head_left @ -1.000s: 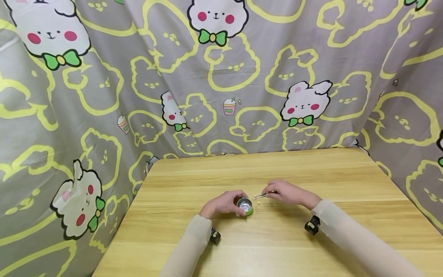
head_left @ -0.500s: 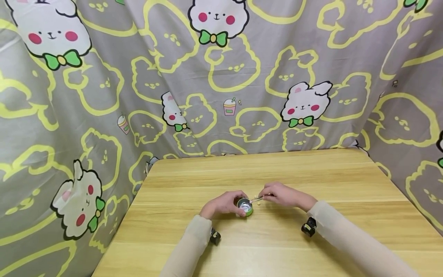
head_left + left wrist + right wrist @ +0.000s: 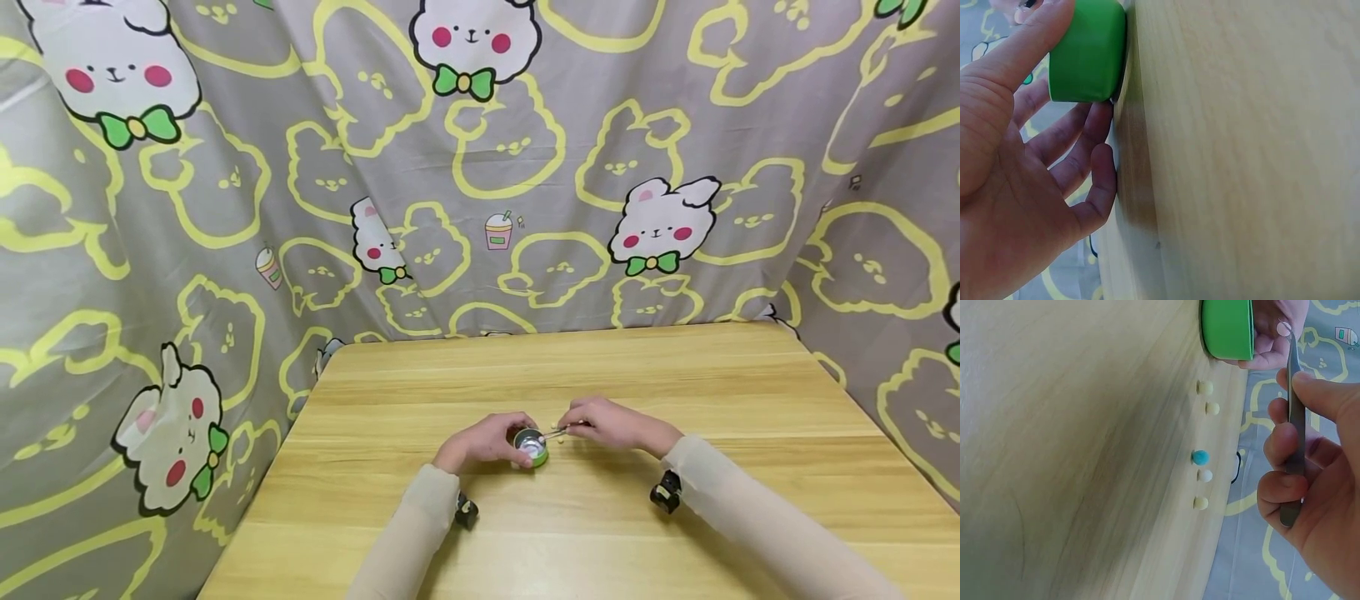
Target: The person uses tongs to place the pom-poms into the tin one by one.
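Observation:
My left hand (image 3: pixel 489 439) grips a small round green tin (image 3: pixel 537 461) by its side, thumb and fingers around it. In the head view the silvery inside shows, so its top is uncovered. The left wrist view has the tin's green wall (image 3: pixel 1088 56) standing on the wood. To the right, my right hand (image 3: pixel 613 423) pinches metal tweezers (image 3: pixel 1296 434) between thumb and fingers. A pale pinkish bead (image 3: pixel 1283 329) sits at their tips, which reach over the tin's opening. What lies at the bottom of the tin cannot be made out.
On the wooden table (image 3: pixel 637 517), right of the tin, lie several loose beads: a blue bead (image 3: pixel 1200 457), a white bead (image 3: pixel 1205 475) and pale yellow ones such as this bead (image 3: pixel 1200 503). A patterned curtain (image 3: pixel 562 167) hangs behind the table.
My right hand has moved left with the tweezers, whose tips went from the tabletop beside the tin to over its opening. My left hand and the tin stayed put.

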A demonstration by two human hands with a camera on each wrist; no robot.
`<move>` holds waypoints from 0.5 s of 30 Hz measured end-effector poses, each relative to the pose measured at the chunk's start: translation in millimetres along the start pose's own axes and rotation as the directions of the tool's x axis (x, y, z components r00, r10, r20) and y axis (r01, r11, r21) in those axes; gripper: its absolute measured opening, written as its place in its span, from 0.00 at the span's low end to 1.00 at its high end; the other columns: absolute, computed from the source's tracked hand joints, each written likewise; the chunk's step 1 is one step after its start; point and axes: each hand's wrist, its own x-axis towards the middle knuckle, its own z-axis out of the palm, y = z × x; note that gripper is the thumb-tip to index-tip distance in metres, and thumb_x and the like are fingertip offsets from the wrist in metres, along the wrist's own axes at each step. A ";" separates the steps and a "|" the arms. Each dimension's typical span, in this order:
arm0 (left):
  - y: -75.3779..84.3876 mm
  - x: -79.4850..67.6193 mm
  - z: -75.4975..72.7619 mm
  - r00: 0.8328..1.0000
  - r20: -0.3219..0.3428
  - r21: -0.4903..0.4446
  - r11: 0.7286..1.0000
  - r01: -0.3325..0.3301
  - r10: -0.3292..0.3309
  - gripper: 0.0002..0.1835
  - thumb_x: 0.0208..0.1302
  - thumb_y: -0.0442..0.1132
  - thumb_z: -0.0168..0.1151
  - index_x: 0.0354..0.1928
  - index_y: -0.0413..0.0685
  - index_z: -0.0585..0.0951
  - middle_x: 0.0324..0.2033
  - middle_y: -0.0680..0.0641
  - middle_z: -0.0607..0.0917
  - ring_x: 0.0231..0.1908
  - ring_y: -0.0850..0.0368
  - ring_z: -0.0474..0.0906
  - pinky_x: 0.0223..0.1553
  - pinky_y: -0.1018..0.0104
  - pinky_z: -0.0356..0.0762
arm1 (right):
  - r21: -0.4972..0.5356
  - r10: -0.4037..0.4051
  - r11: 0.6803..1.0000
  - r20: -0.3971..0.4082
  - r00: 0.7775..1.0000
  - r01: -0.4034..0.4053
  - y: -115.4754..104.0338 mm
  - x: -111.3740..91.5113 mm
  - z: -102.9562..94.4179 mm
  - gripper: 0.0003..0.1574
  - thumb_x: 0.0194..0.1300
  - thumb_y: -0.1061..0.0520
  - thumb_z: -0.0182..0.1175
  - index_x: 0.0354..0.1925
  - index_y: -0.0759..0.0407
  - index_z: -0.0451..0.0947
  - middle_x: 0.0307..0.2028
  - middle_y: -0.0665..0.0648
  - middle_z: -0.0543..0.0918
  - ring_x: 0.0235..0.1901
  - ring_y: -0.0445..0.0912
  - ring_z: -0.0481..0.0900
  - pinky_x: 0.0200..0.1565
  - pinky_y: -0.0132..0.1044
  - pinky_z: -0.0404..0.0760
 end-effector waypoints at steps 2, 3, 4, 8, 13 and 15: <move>-0.9 -0.4 -0.1 1.000 0.000 0.004 1.000 0.002 -0.002 0.24 0.51 0.45 0.74 0.50 0.55 0.76 0.40 0.59 0.79 0.41 0.65 0.74 0.46 0.70 0.70 | 0.003 0.000 1.000 0.001 1.000 0.000 0.3 0.3 0.7 0.12 0.68 0.60 0.55 0.47 0.58 0.82 0.40 0.48 0.80 0.39 0.38 0.76 0.42 0.36 0.76; -0.9 -0.7 -0.2 1.000 0.001 0.004 1.000 0.003 -0.003 0.24 0.51 0.45 0.74 0.50 0.55 0.76 0.40 0.59 0.79 0.41 0.65 0.74 0.46 0.70 0.70 | 0.006 -0.001 1.000 0.003 1.000 0.001 0.6 0.4 1.3 0.12 0.68 0.60 0.55 0.47 0.58 0.82 0.40 0.48 0.79 0.39 0.38 0.76 0.42 0.36 0.76; -0.6 -1.0 -0.3 1.000 0.002 0.005 1.000 0.006 -0.006 0.24 0.51 0.45 0.74 0.50 0.55 0.76 0.40 0.59 0.79 0.41 0.65 0.74 0.45 0.70 0.70 | 0.009 0.000 1.000 0.005 1.000 0.000 0.9 0.4 1.6 0.12 0.68 0.60 0.55 0.47 0.58 0.82 0.40 0.48 0.80 0.39 0.38 0.76 0.42 0.35 0.76; 0.4 -1.7 -0.4 1.000 0.006 0.002 1.000 0.012 -0.012 0.24 0.51 0.45 0.74 0.50 0.56 0.76 0.40 0.59 0.79 0.41 0.65 0.74 0.46 0.69 0.70 | 0.016 0.003 1.000 0.013 1.000 -0.003 2.5 0.6 3.0 0.12 0.69 0.59 0.55 0.47 0.58 0.82 0.39 0.48 0.79 0.38 0.38 0.75 0.40 0.35 0.76; 1.0 -0.9 -0.2 1.000 0.004 0.001 1.000 0.009 -0.009 0.24 0.51 0.45 0.74 0.50 0.56 0.76 0.40 0.59 0.79 0.41 0.65 0.74 0.47 0.69 0.70 | 0.014 0.011 1.000 0.024 1.000 -0.011 3.7 1.1 3.8 0.13 0.69 0.59 0.54 0.48 0.59 0.81 0.40 0.47 0.79 0.39 0.38 0.75 0.41 0.35 0.76; 1.2 -0.5 -0.6 1.000 0.002 0.004 1.000 0.011 -0.011 0.24 0.51 0.45 0.74 0.50 0.56 0.76 0.40 0.59 0.79 0.41 0.64 0.74 0.47 0.69 0.70 | 0.010 0.016 1.000 0.030 0.999 -0.016 3.4 1.7 3.8 0.13 0.69 0.59 0.54 0.48 0.59 0.81 0.40 0.47 0.79 0.39 0.38 0.75 0.41 0.35 0.76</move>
